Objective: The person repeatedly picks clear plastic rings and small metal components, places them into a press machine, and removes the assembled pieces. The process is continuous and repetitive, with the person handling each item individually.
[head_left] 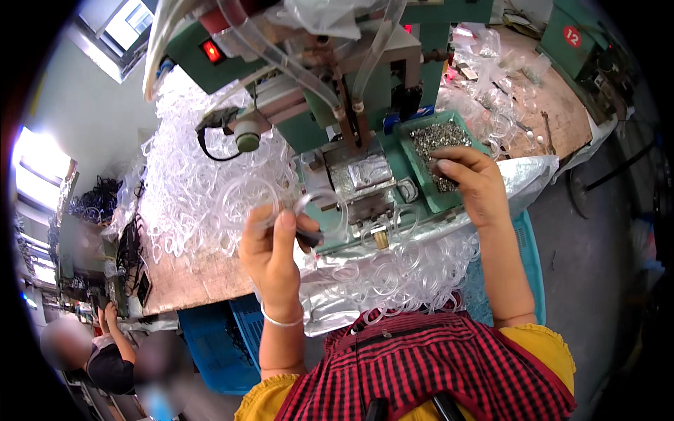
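Along the workshop worktop (189, 282), the left hand (270, 256) is clamped on clear plastic rings (345, 214) near the metal fixture (368, 172), while the right hand (477, 179) bends over the green tray (419, 172), likely kept right of it for easy reach, its grip on any metal fitting (446, 133) impossible to tell.

The right hand's (480, 188) fingers (469, 156) are hiding part of the metal bits (437, 135) in the green tray (414, 170), and anything between the fingertips is proving too small to tell. The left hand (272, 252) is hiding part of the clear rings (343, 214) and of a dark piece (309, 240) whose kind is escaping the eye. Heaped clear tubing (203, 168) is concealing much of the surface (186, 284), which is partly covering a blue crate (214, 351). The top edge is cutting off the green machine (298, 131), the lower edge the checked apron (414, 365), and a co-worker's head (67, 342) is showing as a blur.
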{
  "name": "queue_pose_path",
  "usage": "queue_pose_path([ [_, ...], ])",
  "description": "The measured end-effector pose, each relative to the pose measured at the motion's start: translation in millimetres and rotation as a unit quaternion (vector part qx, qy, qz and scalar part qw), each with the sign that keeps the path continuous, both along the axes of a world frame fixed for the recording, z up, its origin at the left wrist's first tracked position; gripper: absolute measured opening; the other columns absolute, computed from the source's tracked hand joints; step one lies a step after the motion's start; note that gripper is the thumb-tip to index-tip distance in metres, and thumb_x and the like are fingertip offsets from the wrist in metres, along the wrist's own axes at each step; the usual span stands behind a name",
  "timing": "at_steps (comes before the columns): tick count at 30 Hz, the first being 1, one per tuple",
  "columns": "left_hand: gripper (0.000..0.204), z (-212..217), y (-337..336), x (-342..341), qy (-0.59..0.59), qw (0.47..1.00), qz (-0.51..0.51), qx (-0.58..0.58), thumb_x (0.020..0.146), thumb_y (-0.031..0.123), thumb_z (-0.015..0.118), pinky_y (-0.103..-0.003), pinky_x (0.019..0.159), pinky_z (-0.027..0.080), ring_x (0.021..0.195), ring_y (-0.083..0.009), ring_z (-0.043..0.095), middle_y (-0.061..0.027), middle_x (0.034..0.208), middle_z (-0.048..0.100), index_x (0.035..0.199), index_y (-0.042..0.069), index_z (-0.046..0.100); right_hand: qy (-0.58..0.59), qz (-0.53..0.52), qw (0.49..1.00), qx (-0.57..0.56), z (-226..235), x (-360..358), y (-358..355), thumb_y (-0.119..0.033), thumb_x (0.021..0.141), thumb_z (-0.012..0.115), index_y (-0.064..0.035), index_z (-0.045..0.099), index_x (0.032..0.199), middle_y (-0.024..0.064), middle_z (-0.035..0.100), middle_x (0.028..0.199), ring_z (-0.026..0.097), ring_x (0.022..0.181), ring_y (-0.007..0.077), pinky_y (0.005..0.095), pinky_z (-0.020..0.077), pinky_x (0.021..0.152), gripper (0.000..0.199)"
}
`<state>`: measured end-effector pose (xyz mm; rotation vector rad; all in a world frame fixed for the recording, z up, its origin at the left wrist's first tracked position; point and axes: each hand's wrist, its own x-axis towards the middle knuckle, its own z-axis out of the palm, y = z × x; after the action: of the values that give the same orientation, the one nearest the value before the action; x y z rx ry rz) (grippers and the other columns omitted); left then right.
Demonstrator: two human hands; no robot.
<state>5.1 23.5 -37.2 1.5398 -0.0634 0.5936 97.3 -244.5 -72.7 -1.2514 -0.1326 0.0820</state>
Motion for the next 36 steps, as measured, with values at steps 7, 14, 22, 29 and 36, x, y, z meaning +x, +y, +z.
queue_pose_path([
  [7,0.015,-13.2,10.8,14.0,-0.050,0.996,0.075,-0.012,0.098,0.015,0.052,-0.023,0.050,0.043,0.057,-0.0130,0.057,-0.0099,0.073,0.064,0.102,0.001,0.058,-0.235,-0.081,0.962,-0.113,29.6,0.1,90.9,-0.001,0.083,0.065,0.0034,0.060,0.102,0.0060,0.064,0.095,0.061,0.091,0.0120,0.0247,0.0461,0.083,0.020],
  [14,0.021,54.8,-3.5,33.5,-0.229,0.961,0.088,0.126,0.099,0.016,0.050,-0.024,0.059,0.048,0.066,-0.0141,0.058,-0.0103,0.078,0.064,0.107,-0.002,0.057,-0.116,-0.038,0.985,0.119,14.3,-4.7,108.6,0.003,0.081,0.066,0.0025,0.048,0.116,0.0083,0.063,0.105,0.060,0.087,0.0098,0.0233,0.0466,0.081,0.039],
  [22,0.019,67.7,-5.0,51.8,-0.199,0.971,0.093,0.095,0.097,0.015,0.056,-0.019,0.051,0.044,0.061,-0.0108,0.060,-0.0099,0.079,0.067,0.106,-0.002,0.056,-0.066,-0.023,0.983,0.172,16.8,-9.7,110.0,0.002,0.083,0.065,0.0020,0.047,0.119,0.0077,0.062,0.107,0.059,0.093,0.0101,0.0239,0.0461,0.082,0.040],
  [29,0.023,47.5,-11.5,-18.5,-0.052,0.993,-0.094,-0.053,0.093,0.021,0.058,-0.029,0.055,0.052,0.060,-0.0187,0.062,-0.0161,0.076,0.063,0.095,-0.001,0.053,-0.390,-0.179,0.830,-0.357,17.5,-14.4,80.4,-0.010,0.072,0.077,-0.0058,0.069,0.097,0.0136,0.061,0.111,0.059,0.109,0.0294,0.0380,0.0453,0.094,0.026],
  [36,0.041,28.8,-46.5,-5.2,0.355,0.840,-0.352,-0.210,0.101,0.032,0.038,-0.022,0.036,0.036,0.036,-0.0145,0.043,-0.0118,0.055,0.055,0.105,-0.005,0.056,-0.346,-0.248,0.870,-0.249,6.4,-5.4,72.5,-0.009,0.078,0.071,-0.0034,0.069,0.088,0.0096,0.065,0.088,0.063,0.091,0.0262,0.0352,0.0493,0.080,0.011],
])
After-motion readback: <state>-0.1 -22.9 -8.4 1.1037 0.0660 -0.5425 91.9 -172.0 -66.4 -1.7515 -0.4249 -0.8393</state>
